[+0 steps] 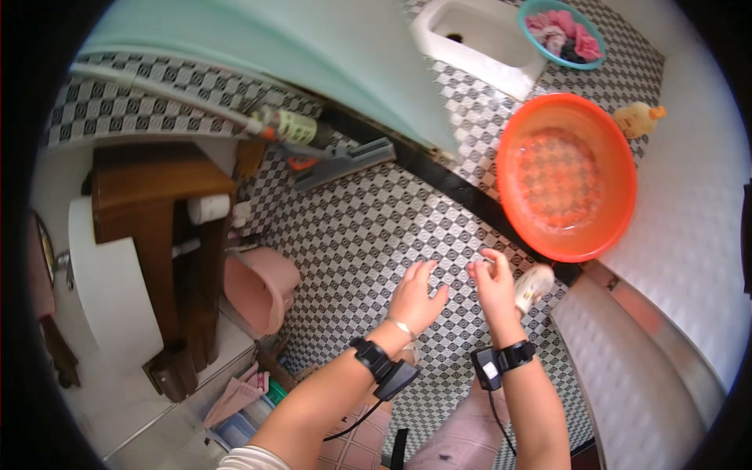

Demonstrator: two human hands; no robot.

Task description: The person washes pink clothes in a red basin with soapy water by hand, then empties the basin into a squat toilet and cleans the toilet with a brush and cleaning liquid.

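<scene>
My left hand [418, 298] hovers over the patterned tile floor [352, 235], fingers apart and nothing in it. To its right, my right hand [493, 288] is also bare, with its fingers bent and the thumb separated from them. Both wrists carry black straps with small cabled devices. Beyond the right hand stands a large orange plastic basin [510, 200], with what looks like clear water in its bottom. A yellow bottle with an orange cap [635, 120] stands beside the basin's far right side. Neither hand touches the basin.
A squat toilet [517, 82] and a turquoise basin [531, 44] of pink and dark cloth lie at the back. A floor squeegee [346, 164] rests left of the dark sill [464, 191]. Near the wooden washbasin cabinet [158, 176] is a pink bin [285, 273].
</scene>
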